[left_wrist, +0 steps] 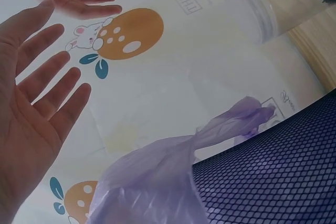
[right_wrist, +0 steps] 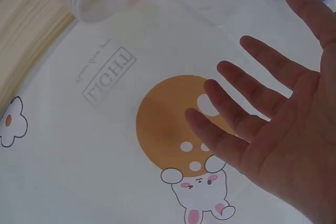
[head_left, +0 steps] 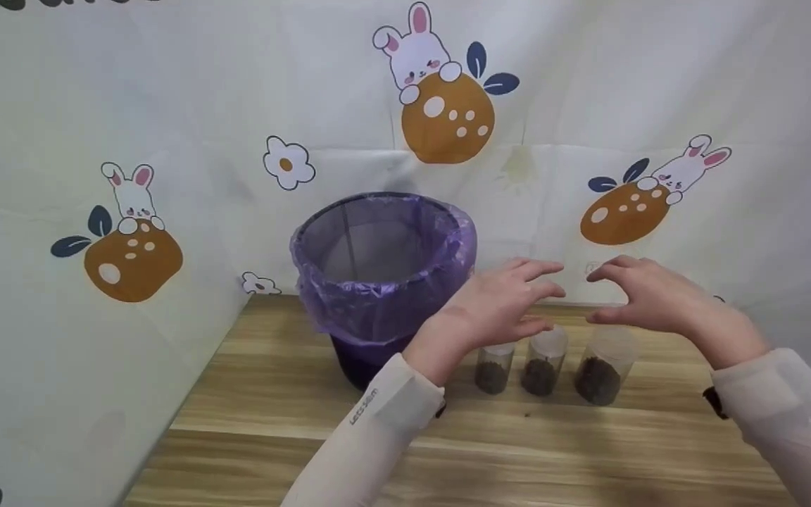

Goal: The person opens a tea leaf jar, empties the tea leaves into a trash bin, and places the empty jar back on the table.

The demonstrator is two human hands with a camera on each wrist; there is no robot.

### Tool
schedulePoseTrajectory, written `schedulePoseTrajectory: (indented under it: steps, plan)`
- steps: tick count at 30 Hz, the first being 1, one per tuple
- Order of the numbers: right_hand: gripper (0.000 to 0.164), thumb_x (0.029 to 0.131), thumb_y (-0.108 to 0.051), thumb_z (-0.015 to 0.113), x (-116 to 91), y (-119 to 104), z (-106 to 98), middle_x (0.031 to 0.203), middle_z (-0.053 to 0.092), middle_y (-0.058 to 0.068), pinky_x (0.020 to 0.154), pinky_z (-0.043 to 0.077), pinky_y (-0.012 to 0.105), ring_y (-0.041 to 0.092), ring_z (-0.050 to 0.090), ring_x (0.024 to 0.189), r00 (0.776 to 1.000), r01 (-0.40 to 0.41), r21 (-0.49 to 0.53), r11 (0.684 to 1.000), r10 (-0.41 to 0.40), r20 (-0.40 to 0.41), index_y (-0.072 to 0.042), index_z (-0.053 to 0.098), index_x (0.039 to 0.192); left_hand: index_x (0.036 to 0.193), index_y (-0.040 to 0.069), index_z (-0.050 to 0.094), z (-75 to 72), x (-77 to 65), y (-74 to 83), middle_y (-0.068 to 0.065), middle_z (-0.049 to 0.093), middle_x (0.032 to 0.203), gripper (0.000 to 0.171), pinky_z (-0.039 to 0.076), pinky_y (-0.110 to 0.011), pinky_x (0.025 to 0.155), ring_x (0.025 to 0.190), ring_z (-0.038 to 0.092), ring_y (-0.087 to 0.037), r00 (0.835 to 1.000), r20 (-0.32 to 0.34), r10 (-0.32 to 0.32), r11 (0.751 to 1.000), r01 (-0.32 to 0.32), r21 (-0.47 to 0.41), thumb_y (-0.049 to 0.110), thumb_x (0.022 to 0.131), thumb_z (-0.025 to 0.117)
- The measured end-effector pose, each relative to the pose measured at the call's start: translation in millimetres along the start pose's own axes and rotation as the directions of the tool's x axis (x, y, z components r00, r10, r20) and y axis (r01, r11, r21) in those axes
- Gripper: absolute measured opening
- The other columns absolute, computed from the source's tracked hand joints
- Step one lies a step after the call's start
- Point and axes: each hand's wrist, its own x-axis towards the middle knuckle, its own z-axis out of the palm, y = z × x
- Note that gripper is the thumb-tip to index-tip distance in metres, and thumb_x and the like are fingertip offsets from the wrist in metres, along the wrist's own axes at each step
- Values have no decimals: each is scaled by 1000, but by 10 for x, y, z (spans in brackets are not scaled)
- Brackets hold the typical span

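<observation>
Both hands are raised over the wooden table, palms toward each other and fingers spread, with nothing in them. My left hand [head_left: 493, 303] overlaps the tops of the smaller jars in the head view, beside the bin. My right hand [head_left: 648, 296] is above the largest jar [head_left: 604, 366]. Left of that jar stand a middle jar [head_left: 543, 360] and a smaller jar [head_left: 493, 370], all clear with dark clumpy contents low inside. A black mesh bin [left_wrist: 273, 166] lined with a purple plastic bag [head_left: 377, 310] stands left of them.
A pale cloth [head_left: 236, 84] printed with rabbits, oranges and flowers hangs behind the table [head_left: 279, 401] and along its left side. A small dark crumb [head_left: 527, 415] lies in front of the jars. The bag's knotted corner [left_wrist: 257, 114] sticks out from the bin's rim.
</observation>
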Motion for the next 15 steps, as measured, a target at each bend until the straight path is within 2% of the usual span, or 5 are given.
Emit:
schedulePoseTrajectory:
  steps: [10,15]
  plan:
    - [60,84,-44,76,-30,93,152,133,60,26,100,47,64,47,56,122,998,-36,26,999,35,52,-4,64,127,138,28,58,157,-5,16,9,53,147,47,46,-27,110,136,51,-10,996,90,-20,999,23,-31,54,99,53]
    - [61,84,-46,75,-35,140,216,132,60,27,99,47,64,48,56,121,996,-48,32,998,46,70,-3,64,127,135,28,60,234,-9,14,10,59,141,46,49,-27,106,128,57,-10,995,99,-31,998,36,-49,56,99,50]
